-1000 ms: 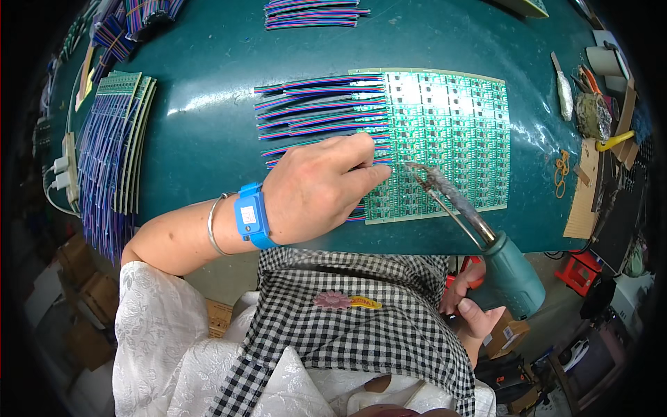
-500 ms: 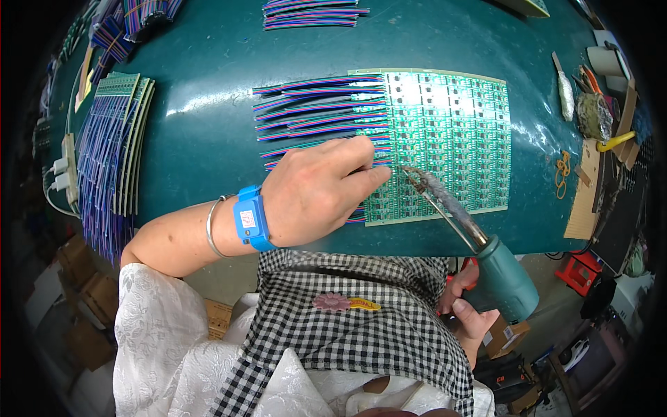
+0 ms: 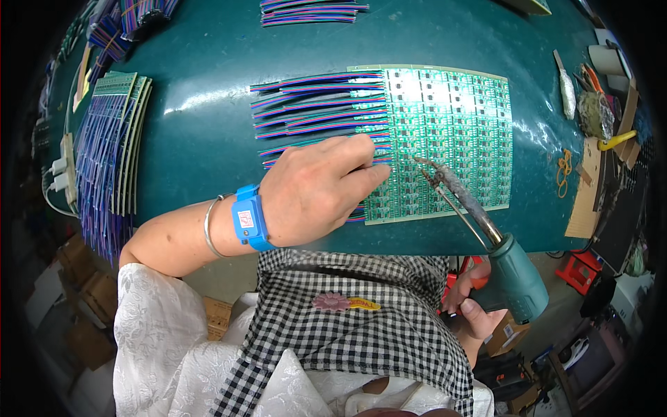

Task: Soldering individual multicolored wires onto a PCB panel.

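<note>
left hand (image 3: 316, 179) pinching wires (image 3: 316, 129), right hand (image 3: 478, 320) (seemingly) gripping soldering iron (image 3: 519, 279)

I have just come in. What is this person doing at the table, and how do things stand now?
The left hand pinches coloured wires at the left part of a green circuit board. The right hand holds a soldering tool, its tip over the board; contact cannot be judged. Several wire rows lie along the board's left side. More wired boards lie stacked farther left.
</note>
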Demonstrator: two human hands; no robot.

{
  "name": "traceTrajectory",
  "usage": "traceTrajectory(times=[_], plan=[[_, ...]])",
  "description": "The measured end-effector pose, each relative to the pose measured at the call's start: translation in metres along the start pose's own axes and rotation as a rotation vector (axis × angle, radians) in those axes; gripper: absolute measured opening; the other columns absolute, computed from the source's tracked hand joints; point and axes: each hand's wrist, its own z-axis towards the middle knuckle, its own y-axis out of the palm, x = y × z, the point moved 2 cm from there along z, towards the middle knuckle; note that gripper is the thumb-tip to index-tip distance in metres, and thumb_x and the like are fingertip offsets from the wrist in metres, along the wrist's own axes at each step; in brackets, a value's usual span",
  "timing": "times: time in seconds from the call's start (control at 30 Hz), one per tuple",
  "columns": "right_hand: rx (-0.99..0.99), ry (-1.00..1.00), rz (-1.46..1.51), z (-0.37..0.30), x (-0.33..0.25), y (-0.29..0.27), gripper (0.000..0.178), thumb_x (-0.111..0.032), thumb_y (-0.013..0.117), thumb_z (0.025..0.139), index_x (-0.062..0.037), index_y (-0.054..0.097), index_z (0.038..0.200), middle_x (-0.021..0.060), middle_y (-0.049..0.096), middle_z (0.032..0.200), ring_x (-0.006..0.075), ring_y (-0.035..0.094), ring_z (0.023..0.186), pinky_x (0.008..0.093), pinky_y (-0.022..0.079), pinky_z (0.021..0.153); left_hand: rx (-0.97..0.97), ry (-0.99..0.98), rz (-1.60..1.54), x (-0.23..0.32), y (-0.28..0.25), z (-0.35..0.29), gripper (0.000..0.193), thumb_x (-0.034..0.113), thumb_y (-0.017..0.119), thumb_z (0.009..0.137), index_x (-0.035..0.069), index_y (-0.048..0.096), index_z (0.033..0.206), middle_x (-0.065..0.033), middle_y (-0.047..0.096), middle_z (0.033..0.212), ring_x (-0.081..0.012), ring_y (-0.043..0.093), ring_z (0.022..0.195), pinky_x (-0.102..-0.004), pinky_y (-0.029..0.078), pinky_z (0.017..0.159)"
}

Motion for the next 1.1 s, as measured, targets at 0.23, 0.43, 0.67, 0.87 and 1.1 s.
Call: traceTrajectory(times=[0.23,0.43,0.67,0.87,1.1], plan=[[-0.015,0.044,-0.071,-0.005,0.003,-0.001,0.05,-0.005,0.076,0.073,0.0022,0.053,0.117,0.0089,0.056,0.08,0.0181,0.057,0.064,0.0304,0.049,0.06,0.002,0.009,-0.001,0.0,0.001,-0.001,0.037,-0.008,0.068,0.065,-0.001,0.07,0.101,-0.0081,0.057,0.082,-0.0222,0.058,0.067,-0.034,0.049,0.054],[-0.091,-0.003,-0.182,0.0,0.012,-0.01,0.047,0.0,0.07,0.072,0.0012,0.054,0.116,0.0097,0.057,0.081,0.0172,0.056,0.066,0.0298,0.049,0.061,-0.035,0.009,0.034,0.001,0.0,-0.001,0.039,-0.005,0.069,0.064,-0.001,0.07,0.102,-0.0076,0.056,0.083,-0.0222,0.058,0.068,-0.0342,0.048,0.054],[-0.07,-0.053,-0.065,0.0,0.004,-0.003,0.047,-0.004,0.072,0.074,0.0025,0.053,0.116,0.0101,0.055,0.078,0.0174,0.053,0.057,0.0303,0.047,0.055,-0.029,0.032,0.053,0.001,-0.001,-0.002,0.039,-0.002,0.069,0.065,-0.001,0.07,0.104,-0.0073,0.055,0.083,-0.0221,0.058,0.069,-0.0342,0.048,0.054],[-0.043,-0.026,-0.106,-0.002,0.003,-0.003,0.047,-0.008,0.075,0.075,0.0027,0.053,0.116,0.0094,0.055,0.077,0.0182,0.054,0.061,0.0304,0.047,0.055,-0.051,0.044,0.075,0.002,0.0,-0.001,0.038,0.0,0.068,0.066,-0.001,0.069,0.105,-0.0074,0.054,0.083,-0.0222,0.058,0.069,-0.0341,0.048,0.054],[-0.031,0.01,-0.112,-0.005,0.001,-0.004,0.044,-0.006,0.075,0.075,0.0005,0.055,0.113,0.0078,0.056,0.078,0.0175,0.056,0.065,0.0306,0.048,0.06,-0.083,0.065,0.112,0.004,-0.002,-0.001,0.041,0.002,0.068,0.066,-0.002,0.068,0.107,-0.0076,0.054,0.083,-0.022,0.057,0.067,-0.0336,0.048,0.052]])
